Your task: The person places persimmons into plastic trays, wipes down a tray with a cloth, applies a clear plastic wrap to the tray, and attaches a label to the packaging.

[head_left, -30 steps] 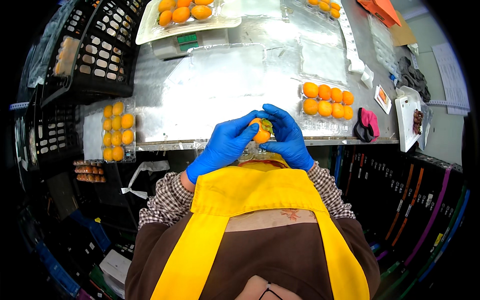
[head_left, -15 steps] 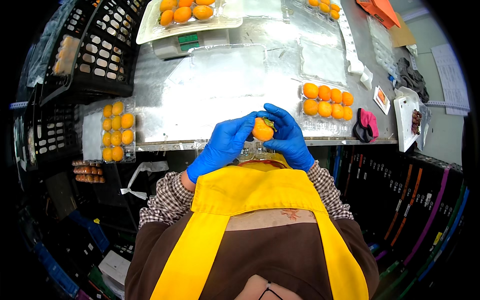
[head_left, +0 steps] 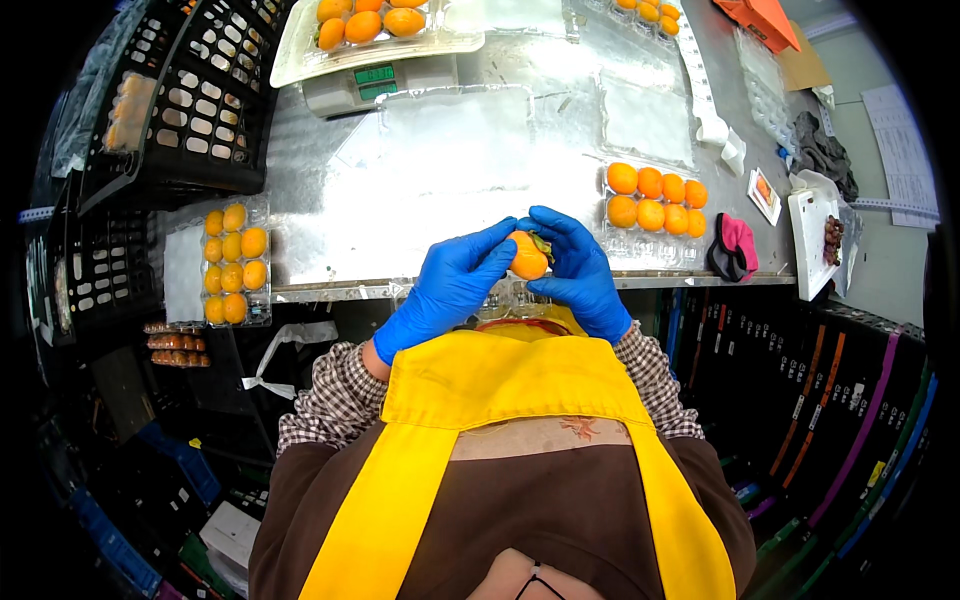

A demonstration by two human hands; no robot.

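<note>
An orange persimmon (head_left: 528,257) with a green leafy calyx is held between my two blue-gloved hands, over the table's near edge. My left hand (head_left: 455,272) pinches it from the left with thumb and fingers. On the other side my right hand (head_left: 580,268) curls its fingers and thumb around the calyx side. To the right of my hands, a clear punnet of persimmons (head_left: 655,200) lies on the metal table (head_left: 340,235). Another clear punnet of persimmons (head_left: 236,262) sits at the table's left edge.
A scale (head_left: 380,85) carries a tray of persimmons at the back. Black crates (head_left: 190,110) stand at the left. A pink and black cloth item (head_left: 733,250) and a white tray (head_left: 812,240) with dark fruit lie at the right. Clear plastic punnets (head_left: 645,120) rest farther back.
The persimmon has turned slightly and shifted a little to the right between my fingers. Both hands stay in nearly the same place.
</note>
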